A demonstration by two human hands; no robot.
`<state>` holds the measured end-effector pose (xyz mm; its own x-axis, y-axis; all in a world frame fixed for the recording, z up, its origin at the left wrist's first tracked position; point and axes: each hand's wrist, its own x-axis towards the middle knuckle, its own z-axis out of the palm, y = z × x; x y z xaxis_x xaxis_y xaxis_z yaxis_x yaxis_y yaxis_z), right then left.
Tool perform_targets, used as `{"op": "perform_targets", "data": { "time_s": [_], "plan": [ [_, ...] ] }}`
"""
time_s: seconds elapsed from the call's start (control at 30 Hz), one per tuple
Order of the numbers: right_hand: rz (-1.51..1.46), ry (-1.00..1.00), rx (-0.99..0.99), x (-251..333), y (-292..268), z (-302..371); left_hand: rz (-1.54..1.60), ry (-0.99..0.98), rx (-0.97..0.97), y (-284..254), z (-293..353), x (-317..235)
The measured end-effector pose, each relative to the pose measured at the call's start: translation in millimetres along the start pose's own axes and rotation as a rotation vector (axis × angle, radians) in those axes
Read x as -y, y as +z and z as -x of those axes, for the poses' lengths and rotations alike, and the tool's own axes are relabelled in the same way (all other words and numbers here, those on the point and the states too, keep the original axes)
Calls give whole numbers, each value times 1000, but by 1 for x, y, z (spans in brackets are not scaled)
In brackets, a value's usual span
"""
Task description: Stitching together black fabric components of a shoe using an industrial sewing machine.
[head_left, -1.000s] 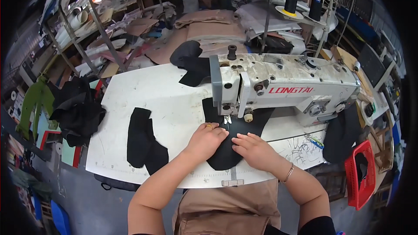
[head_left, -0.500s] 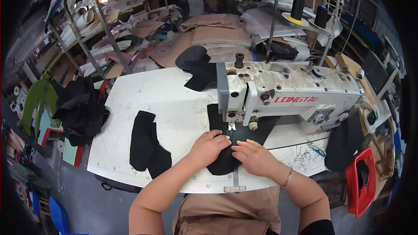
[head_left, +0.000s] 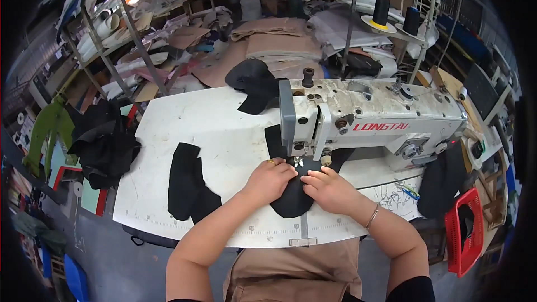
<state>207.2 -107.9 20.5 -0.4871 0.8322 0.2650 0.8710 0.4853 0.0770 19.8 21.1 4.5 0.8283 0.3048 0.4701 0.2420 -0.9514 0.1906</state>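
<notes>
A curved black fabric piece lies under the presser foot of a white sewing machine. My left hand bears down on its left side with the fingers close together, a ring on one finger. On the right side, my right hand grips the cloth with bent fingers. The fingertips of both hands are just in front of the foot, slightly apart. Part of the cloth is hidden beneath the hands and machine head. Another cut black piece rests flat to the left of my left forearm.
Black cloth lies behind the machine head. A heap of black fabric stands at the left edge. A small thread snipper sits among thread scraps on the right. Beyond are a red basket and thread cones.
The black piece under the foot has moved away from me, deeper under the machine head. My left hand has moved slightly forward with it, and the right hand's fingers have bent more.
</notes>
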Motion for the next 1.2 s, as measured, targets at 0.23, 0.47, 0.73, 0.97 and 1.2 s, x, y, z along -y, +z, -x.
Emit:
{"op": "perform_targets", "data": {
  "time_s": [0.23,0.47,0.73,0.97,1.2],
  "plan": [
    [-51,33,-165,1,11,11,-219,42,72,-12,-10,-9],
    [-83,67,-122,2,5,8,-86,-28,40,-2,3,-2],
    [-125,118,-139,-4,-2,12,55,-98,34,4,3,-6],
    [-247,233,-163,-1,4,10,42,-68,23,6,6,-3],
    [89,114,-211,-9,8,14,-102,20,14,5,8,-11]
  ]
}}
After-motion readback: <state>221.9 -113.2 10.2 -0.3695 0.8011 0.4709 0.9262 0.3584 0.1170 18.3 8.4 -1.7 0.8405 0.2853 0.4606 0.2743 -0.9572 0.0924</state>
